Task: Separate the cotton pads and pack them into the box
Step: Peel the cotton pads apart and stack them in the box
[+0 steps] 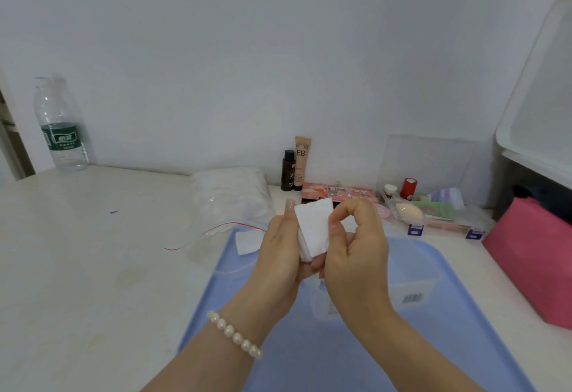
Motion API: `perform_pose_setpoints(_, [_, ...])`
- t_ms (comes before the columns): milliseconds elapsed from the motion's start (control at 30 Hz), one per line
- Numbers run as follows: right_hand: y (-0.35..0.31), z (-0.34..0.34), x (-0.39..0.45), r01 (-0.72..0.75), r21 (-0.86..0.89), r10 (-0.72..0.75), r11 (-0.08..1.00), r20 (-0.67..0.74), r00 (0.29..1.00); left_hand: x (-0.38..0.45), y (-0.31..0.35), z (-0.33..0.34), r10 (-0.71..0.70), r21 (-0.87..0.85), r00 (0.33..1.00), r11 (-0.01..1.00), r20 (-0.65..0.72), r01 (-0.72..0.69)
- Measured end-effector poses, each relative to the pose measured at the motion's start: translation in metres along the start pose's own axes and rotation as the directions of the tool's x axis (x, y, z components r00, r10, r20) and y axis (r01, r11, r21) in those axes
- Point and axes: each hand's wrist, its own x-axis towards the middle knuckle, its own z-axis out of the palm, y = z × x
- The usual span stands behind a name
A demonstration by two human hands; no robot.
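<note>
soft matt cotton pads (pixel 312 230) – glossy blue plastic tray (pixel 309 360)

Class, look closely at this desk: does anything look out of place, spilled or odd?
One loose cotton pad lies alone on the blue tray, apart from the stack of cotton pads held in both hands. A small blue mark stains the desk. Nothing looks spilled.

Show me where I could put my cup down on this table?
The bare table between the water bottle and the blue tray is open. The right side is crowded: makeup organizer and pink box.
</note>
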Motion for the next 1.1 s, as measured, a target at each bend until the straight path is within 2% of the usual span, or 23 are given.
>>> perform_pose_setpoints(233, [-0.002, 0.0, 0.0, -0.003, -0.025, 0.004, 1.0, 0.031, 1.0, -0.004, 0.003, 0.002, 0.003, 0.051, 0.998, 0.999, 0.069, -0.007])
perform_pose_setpoints(433, [-0.009, -0.005, 0.003, -0.08, -0.016, 0.081, 0.997, 0.084, 0.993, -0.005, 0.005, 0.001, 0.044, 0.09, 0.998, 0.995, 0.036, -0.047])
perform_pose_setpoints(500, [-0.009, -0.009, 0.008, -0.113, -0.069, 0.121, 0.991, 0.117, 0.986, -0.003, 0.009, -0.003, 0.055, 0.049, 0.997, 0.997, 0.049, -0.057])
perform_pose_setpoints(567, [-0.007, -0.016, 0.018, -0.148, -0.132, 0.161, 0.98, 0.093, 0.983, 0.0, 0.013, -0.009, 0.051, 0.039, 0.996, 0.998, 0.07, -0.054])
perform_pose_setpoints(600, [-0.007, -0.021, 0.024, -0.172, -0.133, 0.181, 0.976, 0.056, 0.982, 0.001, 0.014, -0.012, 0.046, 0.07, 0.995, 0.996, 0.083, -0.052])
perform_pose_setpoints(667, [-0.011, -0.035, 0.037, -0.234, -0.017, 0.234, 0.972, 0.047, 0.971, 0.002, 0.015, -0.015, 0.03, 0.179, 0.99, 0.982, 0.139, -0.055])
perform_pose_setpoints(700, [-0.014, -0.044, 0.044, -0.273, 0.052, 0.265, 0.961, 0.126, 0.956, 0.001, 0.015, -0.015, 0.017, 0.231, 0.984, 0.971, 0.175, -0.058])
perform_pose_setpoints(733, [-0.018, -0.052, 0.051, -0.312, 0.08, 0.28, 0.947, 0.275, 0.92, 0.001, 0.015, -0.014, -0.003, 0.273, 0.978, 0.961, 0.209, -0.055])
perform_pose_setpoints(767, [-0.021, -0.059, 0.058, -0.344, 0.039, 0.291, 0.938, 0.451, 0.844, 0.002, 0.015, -0.013, -0.025, 0.309, 0.971, 0.95, 0.236, -0.05])
perform_pose_setpoints(800, [-0.023, -0.064, 0.063, -0.345, -0.059, 0.31, 0.937, 0.599, 0.738, 0.003, 0.016, -0.01, -0.042, 0.345, 0.967, 0.937, 0.253, -0.05])
perform_pose_setpoints(833, [-0.025, -0.066, 0.068, -0.295, -0.184, 0.338, 0.938, 0.684, 0.647, 0.004, 0.017, -0.007, -0.05, 0.384, 0.965, 0.922, 0.259, -0.056])
perform_pose_setpoints(867, [-0.025, -0.067, 0.072, -0.219, -0.295, 0.367, 0.93, 0.713, 0.598, 0.005, 0.018, -0.003, -0.053, 0.423, 0.963, 0.904, 0.262, -0.065])
perform_pose_setpoints(933, [-0.028, -0.069, 0.081, -0.14, -0.391, 0.394, 0.909, 0.703, 0.592, 0.007, 0.023, 0.005, -0.061, 0.465, 0.956, 0.881, 0.286, -0.083])
perform_pose_setpoints(1033, [-0.035, -0.075, 0.093, -0.215, -0.375, 0.43, 0.902, 0.725, 0.539, 0.009, 0.034, 0.016, -0.087, 0.466, 0.946, 0.882, 0.314, -0.074])
perform_pose_setpoints(1100, [-0.035, -0.082, 0.099, -0.262, -0.383, 0.463, 0.886, 0.696, 0.548, 0.007, 0.041, 0.021, -0.089, 0.431, 0.947, 0.9, 0.309, -0.056])
